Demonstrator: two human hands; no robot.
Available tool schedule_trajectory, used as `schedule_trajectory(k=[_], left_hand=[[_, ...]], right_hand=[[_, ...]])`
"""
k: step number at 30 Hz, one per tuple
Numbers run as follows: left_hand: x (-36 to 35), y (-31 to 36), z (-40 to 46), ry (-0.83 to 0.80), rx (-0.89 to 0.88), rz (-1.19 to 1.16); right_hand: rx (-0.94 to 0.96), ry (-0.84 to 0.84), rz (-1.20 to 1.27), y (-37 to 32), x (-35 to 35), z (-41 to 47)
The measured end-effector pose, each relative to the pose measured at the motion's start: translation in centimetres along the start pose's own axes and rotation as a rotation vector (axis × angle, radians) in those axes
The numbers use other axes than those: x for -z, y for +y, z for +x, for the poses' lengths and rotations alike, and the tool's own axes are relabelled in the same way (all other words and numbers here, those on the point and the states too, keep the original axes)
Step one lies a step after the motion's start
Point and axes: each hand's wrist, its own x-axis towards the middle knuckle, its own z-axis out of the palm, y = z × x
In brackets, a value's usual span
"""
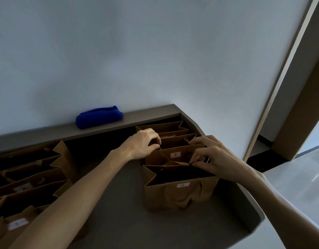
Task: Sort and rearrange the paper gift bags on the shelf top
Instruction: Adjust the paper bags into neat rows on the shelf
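Over on the left of the shelf top (119, 203) stands a row of brown paper bags (29, 177), some with white labels, well apart from both hands. Behind them on the back ledge (47, 133) lies a folded blue cloth (99, 117). Further right, the left hand (142, 143) has its grip narrowed, fingers curled onto the left end of the rim of the bag labelled 5 (165, 156), which stands upright in the right-hand row, between the bags behind it (165, 128) and the front bag (180, 194) just before it. The right hand (214, 157) pinches the same bag's rim or cord handle at the right end; I cannot tell which. The bag's long axis runs left to right between the two grips, so lifting it straight up looks like the likely way out of the row.
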Motion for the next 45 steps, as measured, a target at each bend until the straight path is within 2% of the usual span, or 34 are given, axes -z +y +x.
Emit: schedule_trajectory(k=[5, 10, 19, 22, 24, 27, 34, 36, 41, 45], left_hand=[[0.3, 1.2, -2.4, 0.104, -0.064, -0.025], [0.2, 1.9, -3.8, 0.103, -0.112, -0.024], [1.1, 1.1, -1.5, 0.078, -0.027, -0.001], [1.8, 0.7, 0.6, -0.064, 0.096, 0.061], [2.0, 0.3, 1.6, -0.181, 0.144, -0.016], [2.1, 0.0, 2.5, -0.271, 0.166, -0.11], [1.8, -0.5, 3.2, -0.288, 0.193, -0.109], [1.7, -0.6, 3.2, -0.289, 0.151, -0.052], [0.7, 0.2, 3.1, -0.453, 0.091, 0.113], [-0.4, 0.8, 2.4, -0.446, 0.038, 0.092]], right_hand=[[-0.025, -0.036, -0.032, 0.1, 0.1, 1.0], [-0.007, -0.069, -0.045, 0.5, -0.1, 1.3], [-0.021, -0.097, -0.046, 0.6, -0.2, 2.5], [-0.027, -0.088, -0.049, 0.8, -0.1, 3.6], [-0.031, -0.094, -0.047, 1.0, -0.1, 4.1], [-0.041, -0.116, -0.046, 1.1, -0.4, 4.6], [-0.07, -0.175, -0.046, 1.0, -0.7, 5.1], [-0.07, -0.184, -0.04, 0.9, -0.7, 5.2], [-0.051, -0.209, -0.017, 0.8, -0.9, 4.8], [-0.021, -0.179, -0.03, 0.8, -1.3, 3.7]])
